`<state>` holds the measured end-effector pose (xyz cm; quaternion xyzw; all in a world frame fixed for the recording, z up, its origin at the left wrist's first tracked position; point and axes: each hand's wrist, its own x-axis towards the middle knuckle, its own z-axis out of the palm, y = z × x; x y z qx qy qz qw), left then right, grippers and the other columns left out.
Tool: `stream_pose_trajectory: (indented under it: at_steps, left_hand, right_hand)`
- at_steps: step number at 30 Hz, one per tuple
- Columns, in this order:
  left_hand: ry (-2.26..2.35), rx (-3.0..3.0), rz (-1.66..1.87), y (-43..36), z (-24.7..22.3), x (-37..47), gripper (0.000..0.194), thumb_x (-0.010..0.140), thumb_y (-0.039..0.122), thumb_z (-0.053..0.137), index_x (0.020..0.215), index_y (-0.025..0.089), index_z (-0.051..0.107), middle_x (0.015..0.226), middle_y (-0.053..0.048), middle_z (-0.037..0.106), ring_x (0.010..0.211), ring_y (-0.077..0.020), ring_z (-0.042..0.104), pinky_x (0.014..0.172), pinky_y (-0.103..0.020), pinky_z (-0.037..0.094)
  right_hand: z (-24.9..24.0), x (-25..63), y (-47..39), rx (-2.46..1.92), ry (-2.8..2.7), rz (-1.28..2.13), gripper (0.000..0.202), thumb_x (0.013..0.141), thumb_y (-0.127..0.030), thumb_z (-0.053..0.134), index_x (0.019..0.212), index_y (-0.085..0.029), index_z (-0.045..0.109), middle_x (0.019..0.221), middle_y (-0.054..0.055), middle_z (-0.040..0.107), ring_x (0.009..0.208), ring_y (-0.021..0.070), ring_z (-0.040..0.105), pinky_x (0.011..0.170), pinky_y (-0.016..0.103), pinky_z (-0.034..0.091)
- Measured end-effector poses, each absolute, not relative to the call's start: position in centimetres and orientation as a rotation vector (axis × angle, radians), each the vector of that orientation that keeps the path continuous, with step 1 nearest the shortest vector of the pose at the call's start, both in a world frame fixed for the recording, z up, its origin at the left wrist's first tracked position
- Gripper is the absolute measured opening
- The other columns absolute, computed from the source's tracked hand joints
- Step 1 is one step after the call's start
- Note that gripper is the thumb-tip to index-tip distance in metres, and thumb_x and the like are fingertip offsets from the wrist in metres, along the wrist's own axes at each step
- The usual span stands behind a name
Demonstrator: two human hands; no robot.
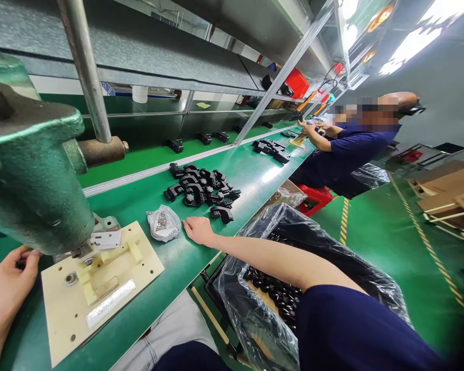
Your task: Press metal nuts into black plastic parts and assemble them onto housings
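Observation:
At the left edge, beside the green press, my left hand has its fingers curled round a small dark thing that is mostly hidden. My right hand rests on the green bench with its fingers folded under; whatever it holds, if anything, is hidden. Just left of it lies a clear plastic bag of small metal parts. Behind that hand is a pile of black plastic parts. Under the press sits a cream fixture plate with raised blocks and a white label.
An open box lined with clear plastic, holding black parts, stands below the bench edge. Farther along, a person in dark blue works at the same bench near more black parts. A metal post rises behind the bench.

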<state>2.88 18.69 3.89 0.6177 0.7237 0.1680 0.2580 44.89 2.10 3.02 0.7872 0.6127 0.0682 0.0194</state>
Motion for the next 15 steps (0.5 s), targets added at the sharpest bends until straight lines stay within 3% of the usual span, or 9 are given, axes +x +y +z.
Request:
stream_pose_trajectory:
  at_steps: [15]
  left_hand:
    - [1.953,1.688,0.47,18.78,3.71,2.79,0.041,0.07,0.051,0.039,0.091,0.021,0.058,0.093,-0.009,0.067,0.102,-0.031,0.061,0.089,-0.037,0.045]
  right_hand:
    - [2.98,44.92,2.12,2.457,1.919,0.227,0.03,0.095,-0.035,0.052,0.075,-0.014,0.059,0.072,-0.001,0.059,0.065,0.0105,0.054,0.066,0.026,0.045]
